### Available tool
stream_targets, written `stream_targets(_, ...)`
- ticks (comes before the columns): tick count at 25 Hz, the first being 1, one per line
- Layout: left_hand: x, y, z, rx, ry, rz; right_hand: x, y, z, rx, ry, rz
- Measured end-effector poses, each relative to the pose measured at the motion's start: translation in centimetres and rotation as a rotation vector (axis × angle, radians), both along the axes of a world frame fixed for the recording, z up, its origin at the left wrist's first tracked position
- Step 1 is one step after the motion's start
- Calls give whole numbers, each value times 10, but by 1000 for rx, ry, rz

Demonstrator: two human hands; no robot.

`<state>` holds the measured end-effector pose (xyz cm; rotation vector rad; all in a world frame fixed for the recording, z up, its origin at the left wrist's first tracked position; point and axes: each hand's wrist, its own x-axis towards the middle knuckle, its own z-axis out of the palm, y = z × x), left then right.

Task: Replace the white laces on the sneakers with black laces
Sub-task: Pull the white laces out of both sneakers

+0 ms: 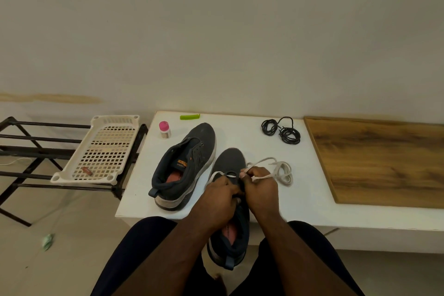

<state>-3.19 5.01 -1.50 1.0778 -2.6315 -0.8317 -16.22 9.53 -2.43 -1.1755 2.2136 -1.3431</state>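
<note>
White tabletop (240, 127) against a pale wall carries two dark sneakers (185, 166), two coiled black laces (281, 130). Left hand (221, 196) grips the near sneaker (230, 158); right hand (260, 186) pinches its white lace (281, 170).

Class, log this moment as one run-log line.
stage: unlacing near sneaker | right hand: pinches white lace | left hand: holds sneaker | far sneaker: laceless | black laces: untouched

Dim warm indoor light, soft faint shadows, slightly soft focus (wide-angle bending at edges)
</note>
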Motion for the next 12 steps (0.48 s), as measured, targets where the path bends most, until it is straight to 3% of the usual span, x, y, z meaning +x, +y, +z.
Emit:
stream_targets(3,-2,-1,2,-18,5,-2,-2,0,6,-183,12,-62)
stream_targets(6,-1,-1,3,-3,-1,-12,-3,2,-3,77,-42,17)
stream_targets(8,0,0,2,-2,5,-8,-1,0,-5,137,-22,25)
stream_targets(12,-1,-1,1,-15,5,7,-1,0,12,-138,-78,-102)
